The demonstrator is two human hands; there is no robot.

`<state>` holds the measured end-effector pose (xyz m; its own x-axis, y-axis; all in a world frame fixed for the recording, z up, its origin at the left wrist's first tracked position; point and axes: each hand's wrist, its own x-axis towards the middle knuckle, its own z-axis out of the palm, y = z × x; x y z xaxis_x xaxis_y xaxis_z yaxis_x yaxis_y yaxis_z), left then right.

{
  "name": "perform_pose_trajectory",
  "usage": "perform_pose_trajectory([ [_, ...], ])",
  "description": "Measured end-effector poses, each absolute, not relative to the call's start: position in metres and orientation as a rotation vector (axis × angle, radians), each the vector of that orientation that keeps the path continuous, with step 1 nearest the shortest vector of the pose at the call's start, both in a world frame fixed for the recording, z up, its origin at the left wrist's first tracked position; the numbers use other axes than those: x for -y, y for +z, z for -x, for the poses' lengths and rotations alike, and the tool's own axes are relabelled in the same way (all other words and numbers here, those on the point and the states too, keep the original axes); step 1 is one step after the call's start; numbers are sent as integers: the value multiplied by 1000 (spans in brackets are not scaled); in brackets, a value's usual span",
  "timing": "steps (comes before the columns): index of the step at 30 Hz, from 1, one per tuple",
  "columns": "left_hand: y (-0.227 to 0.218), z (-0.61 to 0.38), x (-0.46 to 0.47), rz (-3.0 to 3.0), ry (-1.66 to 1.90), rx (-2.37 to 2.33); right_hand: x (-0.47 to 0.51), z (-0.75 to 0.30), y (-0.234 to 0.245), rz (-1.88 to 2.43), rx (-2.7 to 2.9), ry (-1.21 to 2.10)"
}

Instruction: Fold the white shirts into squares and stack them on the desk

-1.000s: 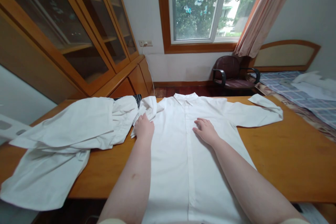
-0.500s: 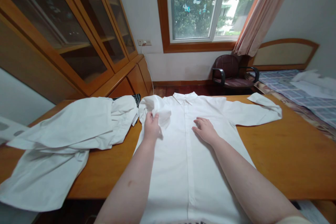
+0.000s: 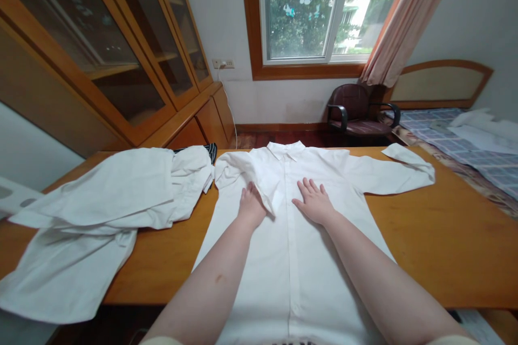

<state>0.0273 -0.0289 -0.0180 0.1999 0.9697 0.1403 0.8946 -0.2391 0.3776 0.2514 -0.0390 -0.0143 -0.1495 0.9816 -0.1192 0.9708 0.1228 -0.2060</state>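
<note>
A white button-up shirt [image 3: 267, 264] lies front side up on the table, its collar at the far edge. Its left-hand sleeve [image 3: 259, 170] is folded inward over the chest, the loose end reaching near the button placket. My left hand [image 3: 251, 209] rests on the shirt front, partly covered by that sleeve end; the fingers that show are stretched and slightly apart, while the thumb side is hidden under cloth. Flat on the chest just right of the placket is my right hand [image 3: 315, 202], fingers spread. The other sleeve [image 3: 388, 175] stretches out to the right, its cuff end bent back.
More white garments [image 3: 121, 188] are heaped on the left of the wooden table [image 3: 453, 242], overhanging its front edge, with a dark striped cloth [image 3: 211, 152] behind. Beyond stand a glass-door cabinet [image 3: 162, 113], an armchair [image 3: 354, 110] and a bed [image 3: 429, 118].
My left hand has moved right and toward me, and the sleeve end it pinched now lies farther across the chest. My right hand has flattened, its fingers more spread.
</note>
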Motion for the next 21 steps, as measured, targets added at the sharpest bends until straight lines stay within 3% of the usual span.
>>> perform_pose_trajectory([
  [6, -21, -31, 42, -2385, 285, -1859, 40, -243, 5, 2022, 2278, 400],
  [10, -12, -31, 57, -2370, 196, -1881, 39, -229, 9, 2107, 2111, 226],
  [13, -1, -32, 67, -2381, 197, -1893, 39, -224, 5, 2083, 1995, 129],
  [21, 16, -25, 31, -2297, 271, -1798, 30, -234, -1, 1910, 1998, 272],
])
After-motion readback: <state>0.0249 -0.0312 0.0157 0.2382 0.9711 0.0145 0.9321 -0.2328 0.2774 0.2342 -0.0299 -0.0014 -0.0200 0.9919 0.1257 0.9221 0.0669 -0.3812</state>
